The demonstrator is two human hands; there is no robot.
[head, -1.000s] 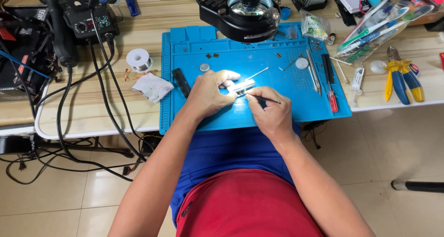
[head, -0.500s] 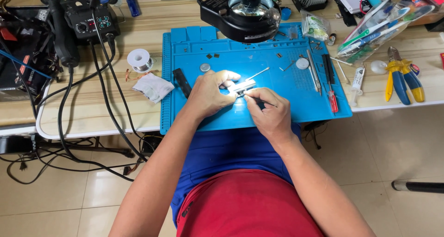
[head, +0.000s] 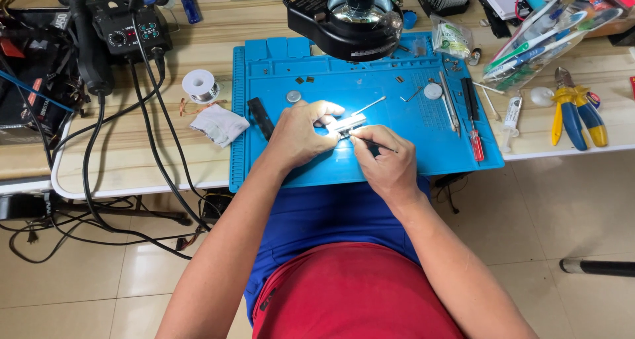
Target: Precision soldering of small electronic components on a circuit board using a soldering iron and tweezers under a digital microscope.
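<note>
Nearest, the right hand (head: pixel 387 164) pinches a thin dark-handled tool (head: pixel 377 144), its tip on a small silvery metal part (head: pixel 347 124). The left hand (head: pixel 297 134) has its fingers closed around that part, above the blue silicone work mat (head: pixel 410 134). Farther on the wooden desk (head: pixel 198 48), a black ring-lit magnifier (head: pixel 347 18) overhangs the mat.

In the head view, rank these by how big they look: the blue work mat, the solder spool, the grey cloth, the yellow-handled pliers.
Largest to smallest:
1. blue work mat, by far.
2. yellow-handled pliers.
3. grey cloth, close to the pliers, so that order is unsure.
4. solder spool.
</note>
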